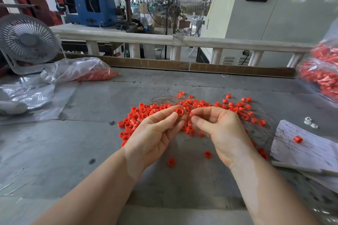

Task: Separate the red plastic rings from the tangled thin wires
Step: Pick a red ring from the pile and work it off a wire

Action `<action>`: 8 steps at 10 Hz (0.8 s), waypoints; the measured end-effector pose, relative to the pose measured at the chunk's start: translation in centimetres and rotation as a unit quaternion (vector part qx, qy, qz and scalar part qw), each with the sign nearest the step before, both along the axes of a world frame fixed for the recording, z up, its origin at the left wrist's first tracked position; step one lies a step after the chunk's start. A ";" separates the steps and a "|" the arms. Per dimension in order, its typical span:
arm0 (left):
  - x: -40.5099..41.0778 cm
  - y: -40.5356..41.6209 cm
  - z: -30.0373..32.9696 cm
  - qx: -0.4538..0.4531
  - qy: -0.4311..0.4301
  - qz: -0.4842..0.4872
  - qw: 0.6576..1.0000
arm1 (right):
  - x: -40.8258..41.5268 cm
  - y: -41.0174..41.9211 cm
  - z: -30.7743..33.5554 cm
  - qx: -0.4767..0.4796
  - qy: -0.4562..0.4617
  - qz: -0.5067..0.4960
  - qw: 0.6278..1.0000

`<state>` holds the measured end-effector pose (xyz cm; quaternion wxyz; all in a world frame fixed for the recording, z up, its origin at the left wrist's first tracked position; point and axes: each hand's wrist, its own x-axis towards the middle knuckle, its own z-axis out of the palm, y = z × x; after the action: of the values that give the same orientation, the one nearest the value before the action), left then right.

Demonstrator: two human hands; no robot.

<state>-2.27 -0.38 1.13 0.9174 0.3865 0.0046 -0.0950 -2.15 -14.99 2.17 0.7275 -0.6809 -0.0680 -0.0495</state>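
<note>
Red rings (179, 111) glossy plastic; wires (164, 97) thin metal; table (91, 133) matt grey.

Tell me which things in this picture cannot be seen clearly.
1. Head view: the bag of red rings at far right is blurred and cut by the frame edge.
2. The right hand grip: the fingers cover what it pinches.
3. The writing on the paper sheet is too small to read.
4. Whether a wire passes through the red ring in the left hand is too fine to tell.
</note>
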 end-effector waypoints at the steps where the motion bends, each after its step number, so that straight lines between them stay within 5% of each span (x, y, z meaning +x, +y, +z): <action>1: 0.0 0.0 0.0 0.003 -0.002 -0.001 1.000 | -0.1 0.2 0.1 0.067 0.024 0.029 0.997; 7: 0.0 0.1 -0.1 0.007 -0.007 -0.008 1.000 | 0.1 0.1 0.0 0.168 0.092 0.045 0.980; 8: 0.0 0.0 -0.1 0.007 -0.008 -0.008 1.000 | 0.0 0.3 -0.1 0.115 0.053 0.027 0.992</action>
<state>-2.25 -0.34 0.99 0.9137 0.3941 -0.0053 -0.0992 -2.19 -14.72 2.05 0.8049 -0.5920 -0.0415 -0.0015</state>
